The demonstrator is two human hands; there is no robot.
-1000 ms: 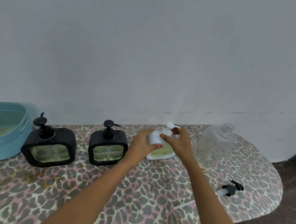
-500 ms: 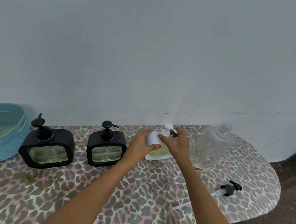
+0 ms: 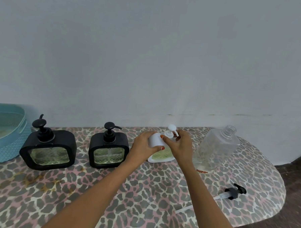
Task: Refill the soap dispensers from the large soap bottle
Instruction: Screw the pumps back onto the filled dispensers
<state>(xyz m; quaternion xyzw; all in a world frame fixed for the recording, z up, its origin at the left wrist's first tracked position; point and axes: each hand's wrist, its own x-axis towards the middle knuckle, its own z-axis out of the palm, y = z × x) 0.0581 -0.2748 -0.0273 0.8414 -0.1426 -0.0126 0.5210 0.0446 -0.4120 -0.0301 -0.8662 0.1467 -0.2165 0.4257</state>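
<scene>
While both hands work at the back of the table (image 3: pixel 142 197), all the action is on the white soap dispenser (image 3: pixel 159 156), which stands on the leopard-print top just right of the two black ones. The left hand (image 3: pixel 143 145) wraps fingers and thumb round the white body's upper left shoulder, gripping it. The right hand (image 3: pixel 180 146) curls its fingers round the collar of the white pump (image 3: pixel 171 128), thumb in front, fingers behind. Pale green soap shows in the front window below the two hands. Just right of the right hand stands the large clear soap bottle (image 3: pixel 216 148), its threaded neck uncapped, and it looks nearly empty. Nearer the front right edge, well apart from that bottle, a black pump (image 3: pixel 234 192) lies on its side, its tube pointing left. Over on the left, the big black dispenser (image 3: pixel 48 148) and the smaller black dispenser (image 3: pixel 108 150) stand side by side with their pumps fitted and green soap in their windows. A teal basket (image 3: pixel 5 134) sits at the far left edge by the wall.
</scene>
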